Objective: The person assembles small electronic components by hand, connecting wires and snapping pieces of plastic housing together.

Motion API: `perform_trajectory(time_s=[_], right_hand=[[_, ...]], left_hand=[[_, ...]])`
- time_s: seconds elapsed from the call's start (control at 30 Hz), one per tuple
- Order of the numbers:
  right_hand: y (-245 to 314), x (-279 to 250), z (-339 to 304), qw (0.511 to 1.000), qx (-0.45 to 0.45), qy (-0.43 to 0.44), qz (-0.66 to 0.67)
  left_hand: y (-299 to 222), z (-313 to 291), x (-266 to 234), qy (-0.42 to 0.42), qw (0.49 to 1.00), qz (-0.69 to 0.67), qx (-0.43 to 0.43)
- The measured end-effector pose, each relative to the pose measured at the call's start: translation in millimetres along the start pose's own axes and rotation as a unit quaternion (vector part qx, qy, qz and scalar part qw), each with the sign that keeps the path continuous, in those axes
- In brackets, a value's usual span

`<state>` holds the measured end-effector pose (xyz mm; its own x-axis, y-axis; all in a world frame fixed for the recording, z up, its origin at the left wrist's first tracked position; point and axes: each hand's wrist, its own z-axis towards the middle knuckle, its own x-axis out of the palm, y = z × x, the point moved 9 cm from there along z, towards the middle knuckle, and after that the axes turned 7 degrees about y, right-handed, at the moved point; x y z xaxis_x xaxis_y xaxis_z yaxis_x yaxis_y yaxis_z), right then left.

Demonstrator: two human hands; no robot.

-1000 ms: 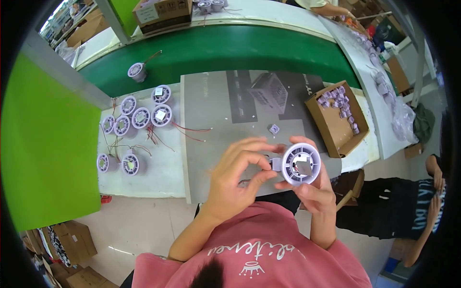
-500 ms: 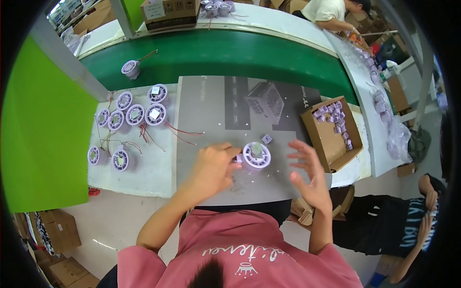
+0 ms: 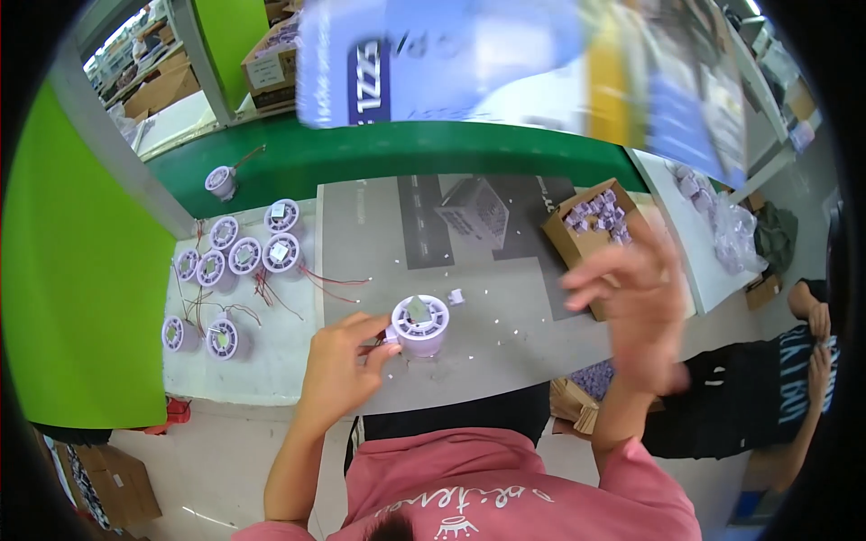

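A round lilac plastic housing (image 3: 421, 341) with a spoked top and a grey-green square piece (image 3: 418, 310) on it stands upright on a grey printed board (image 3: 505, 361). My left hand (image 3: 343, 365) is at its left side, thumb and fingers closed on a small lilac block (image 3: 391, 334) against the housing; the exact contact is partly hidden. Beyond the housing lies another small lilac block (image 3: 456, 296). My right hand (image 3: 636, 311), blurred by motion, is raised in front of a cardboard box (image 3: 564, 236) of small lilac blocks; its fingers look apart, with nothing visible in them.
Several lilac housings (image 3: 244, 256) with red wires stand on the white tabletop (image 3: 271, 370) at left. Another housing (image 3: 219, 180) sits on the green conveyor belt (image 3: 352, 149). A blurred blue and yellow printed sheet (image 3: 523, 72) crosses the top. A person in black (image 3: 749, 406) is at right.
My right hand has moved right and up toward the box. The left hand stays at the housing with the small block. A printed sheet has come into view at the top; the view has shifted.
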<state>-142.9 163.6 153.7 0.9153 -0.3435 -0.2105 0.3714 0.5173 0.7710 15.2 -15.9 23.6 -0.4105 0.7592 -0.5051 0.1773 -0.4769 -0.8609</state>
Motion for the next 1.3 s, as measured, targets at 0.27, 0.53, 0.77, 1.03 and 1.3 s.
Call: perform_trajectory(time_s=[0.27,0.53,0.77,1.03,1.3], right_hand=[[-45.1,10.8,90.1,0.991,0.130,0.039,-0.012],[-193.9,50.0,-16.9,0.892,0.168,0.100,-0.407],[-181.5,65.3,-41.3,0.915,0.137,0.124,-0.358],[-169.1,20.3,-69.6,0.949,0.238,0.047,-0.203],[-153.6,-20.7,-48.5,0.950,0.216,-0.108,0.199]], left_hand=[[-0.9,-11.8,-26.5,-0.039,0.998,-0.033,0.020],[-16.0,54.9,-101.2,-0.142,0.964,0.205,0.092],[65.2,227.8,-116.1,-0.187,0.934,0.301,-0.048],[171.2,314.9,-124.0,-0.231,0.917,0.287,-0.154],[103.7,276.9,-92.2,-0.108,0.854,0.508,-0.013]])
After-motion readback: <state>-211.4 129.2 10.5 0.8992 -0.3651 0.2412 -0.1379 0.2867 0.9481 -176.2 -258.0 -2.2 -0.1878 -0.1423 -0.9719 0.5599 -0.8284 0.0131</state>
